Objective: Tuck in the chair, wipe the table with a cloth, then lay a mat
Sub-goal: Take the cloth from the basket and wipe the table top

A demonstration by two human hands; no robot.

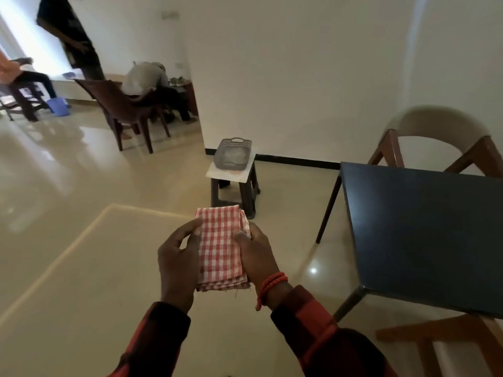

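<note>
While both hands are occupied with the folded red-checked cloth (221, 247), held over the floor at about six o'clock in the view, the dark table (424, 235) waits off at three o'clock, well apart from it. The left hand (178, 257) cups the cloth's left edge with its fingers bent round it, and the right hand (257, 254) grips the right edge, thumb pressed on top. A chair (435, 137) stands at the table's far side near two o'clock; another wooden frame (446, 338) shows at four o'clock, its position under the table unclear. The risk, as I judge it, is the loose layers slipping apart when one hand lets go, so the wipe drags a trailing corner. The grey basket (232, 153) on the stool (234, 183) at twelve o'clock may hold the mat; I cannot tell.
</note>
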